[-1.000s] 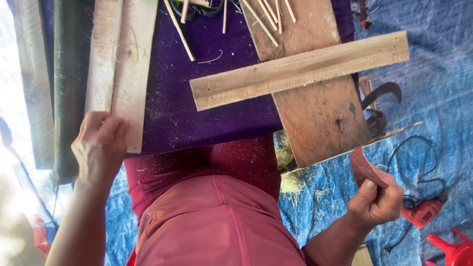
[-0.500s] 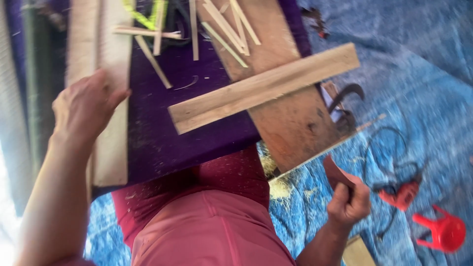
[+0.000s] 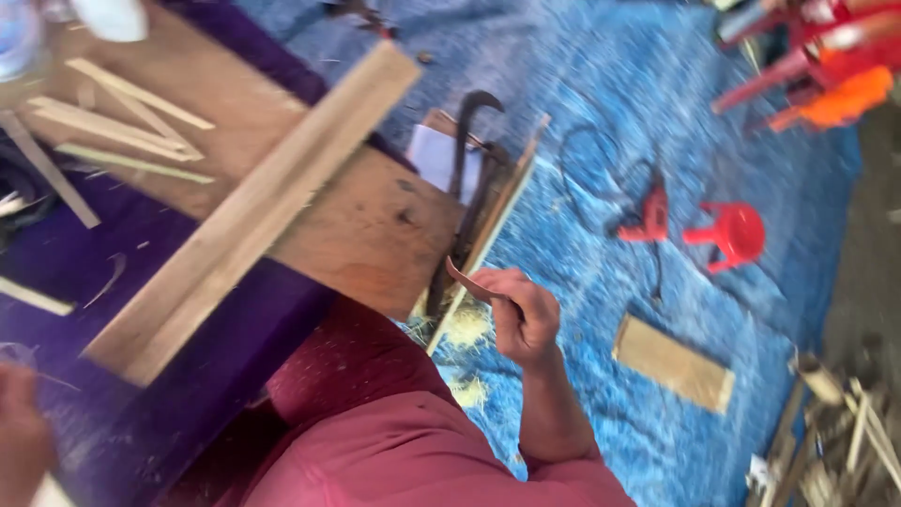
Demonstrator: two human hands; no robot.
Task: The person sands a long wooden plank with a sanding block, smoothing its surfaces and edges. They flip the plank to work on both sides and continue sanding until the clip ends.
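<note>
**Right hand grips a curved blade at the worktop's right edge**

At the far left, low in the head view, I see my left hand (image 3: 21, 434) only as a blurred sliver near the worktop's near-left corner; I cannot tell whether its fingers are apart or together, or whether they hold anything.

The worktop (image 3: 113, 253) is covered in purple cloth. Toward its far-left part lie several thin pale wooden sticks (image 3: 122, 117), loosely crossed over one another. A long pale wooden plank (image 3: 253, 211) runs diagonally from the near-left area up toward the far edge, resting on top of a wide brown board (image 3: 375, 225) that overhangs the worktop's right edge.

Just past that board's right end, a dark curved hook tool (image 3: 466, 160) stands against a thin wooden slat (image 3: 497, 221), with a pale sheet of paper (image 3: 436, 155) behind them. Pale shavings (image 3: 466, 329) lie on the blue tarp (image 3: 601, 94) below the slat.

My right hand (image 3: 524, 314) sits just beside the lower end of the slat, fingers (image 3: 511, 324) clamped around the handle of a curved blade (image 3: 466, 280), whose tip points back toward the board.

Further right on the tarp lie a red power drill (image 3: 649, 214) with its dark cord, a red plastic stool (image 3: 737, 233) tipped on its side, and a flat wooden offcut (image 3: 673, 364). A heap of wood scraps (image 3: 835, 432) fills the near-right corner.
</note>
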